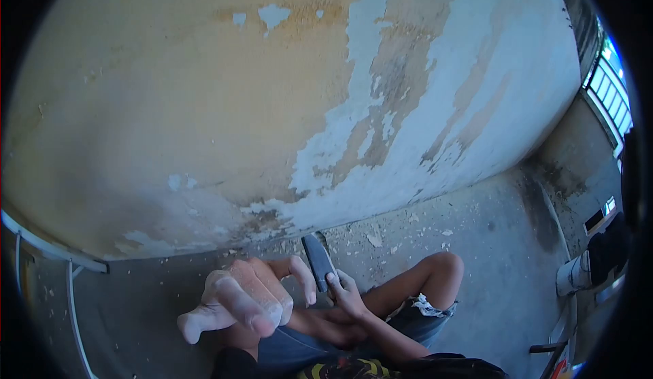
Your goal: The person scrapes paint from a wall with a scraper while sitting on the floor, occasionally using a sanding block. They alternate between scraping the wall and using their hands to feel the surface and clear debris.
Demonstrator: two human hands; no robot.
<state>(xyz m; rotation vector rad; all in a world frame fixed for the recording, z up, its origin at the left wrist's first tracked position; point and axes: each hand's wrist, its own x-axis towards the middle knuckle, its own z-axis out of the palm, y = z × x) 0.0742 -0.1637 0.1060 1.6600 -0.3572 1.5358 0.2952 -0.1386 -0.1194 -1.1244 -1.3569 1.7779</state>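
Observation:
My right hand (pixel 348 299) is closed around the handle of a scraper (pixel 318 262). Its broad, flat, dark blade points up and away, towards the foot of the wall. To the left, close to the camera, my left hand (pixel 248 296) is raised with nothing in it. Its loosely bent fingers are spread apart, and pale dust coats them. One of those fingers reaches near the blade; whether it touches cannot be told. Ahead stands the wall (pixel 272 107), its yellowish paint peeled away in long patches that show a pale blue-white layer.
Paint flakes (pixel 375 240) lie scattered over the grey floor (pixel 486 243) along the wall's base. My bent knee (pixel 445 268) is at the front right. A white metal frame (pixel 73 311) stands at left, and a white bucket (pixel 573 275) at right below a barred window (pixel 607 93).

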